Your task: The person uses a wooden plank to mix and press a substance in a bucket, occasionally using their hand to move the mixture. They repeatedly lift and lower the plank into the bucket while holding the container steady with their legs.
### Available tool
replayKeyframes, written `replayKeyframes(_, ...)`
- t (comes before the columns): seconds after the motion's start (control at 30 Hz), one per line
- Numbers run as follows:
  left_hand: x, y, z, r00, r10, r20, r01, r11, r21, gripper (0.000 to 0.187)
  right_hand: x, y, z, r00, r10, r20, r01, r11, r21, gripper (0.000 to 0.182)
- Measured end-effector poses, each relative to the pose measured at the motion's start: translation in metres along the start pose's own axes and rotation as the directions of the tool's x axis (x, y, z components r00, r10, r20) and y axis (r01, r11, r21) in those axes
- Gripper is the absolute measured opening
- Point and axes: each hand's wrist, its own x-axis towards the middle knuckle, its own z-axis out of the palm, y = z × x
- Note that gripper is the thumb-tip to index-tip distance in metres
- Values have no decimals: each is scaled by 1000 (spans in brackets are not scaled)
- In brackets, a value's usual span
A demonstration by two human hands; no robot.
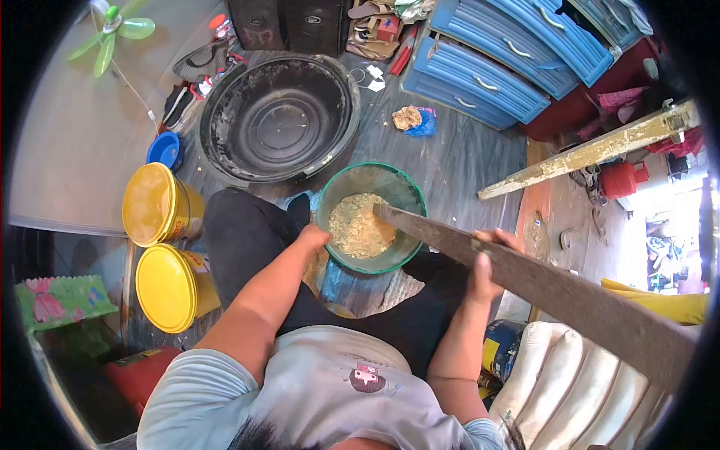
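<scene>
Between my legs stands a round green tub point(420, 196) holding a pale yellow, crumbly mixture point(358, 229). My right hand point(491, 271) is closed around a long, rough wooden plank point(570, 304). The plank slants from the lower right down into the tub, its narrow end touching the mixture. My left hand point(315, 237) grips the tub's left rim, with part of its fingers hidden.
A large black basin point(217, 142) lies beyond my knee. Yellow buckets point(166, 289) and a small blue bowl point(165, 150) stand to the left. Blue drawers point(480, 75) and a wooden post point(577, 154) are at the right. White cushions point(570, 375) lie lower right.
</scene>
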Motion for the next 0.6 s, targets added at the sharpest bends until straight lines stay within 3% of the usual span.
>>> replayKeyframes(0.03,26,-14,17,957,9,-290,-11,1000,-5,51,-3,15,4,999,33,19,-30,990,-136,50)
replayKeyframes(0.07,27,-10,18,958,14,-285,-18,1000,-13,51,-7,39,6,995,63,78,-39,960,-277,53)
replayKeyframes(0.13,26,4,20,804,154,-574,-241,967,-78,51,-10,49,35,968,250,11,-248,964,-94,61)
replayKeyframes(0.17,24,10,16,835,165,-524,-241,967,-78,46,-3,43,38,971,238,24,-234,967,-103,61)
replayKeyframes(0.2,26,12,17,832,161,-532,-248,964,-96,46,5,32,44,995,68,-79,-72,996,-54,62)
replayKeyframes(0.27,28,10,21,805,177,-566,-277,956,-95,39,20,13,61,931,-205,-301,208,978,-25,65)
replayKeyframes(0.37,23,8,23,805,171,-568,-250,966,-64,37,29,-1,69,891,-247,-382,250,967,-41,68)
replayKeyframes(0.47,29,7,22,761,232,-606,-306,952,-21,37,30,-8,54,944,-192,-270,207,978,29,70)
replayKeyframes(0.53,23,13,18,826,185,-533,-275,957,-94,38,41,-33,54,938,-225,-262,234,972,0,67)
replayKeyframes(0.6,17,15,15,834,181,-521,-270,958,-100,38,68,-64,40,933,-226,-280,215,974,-70,71)
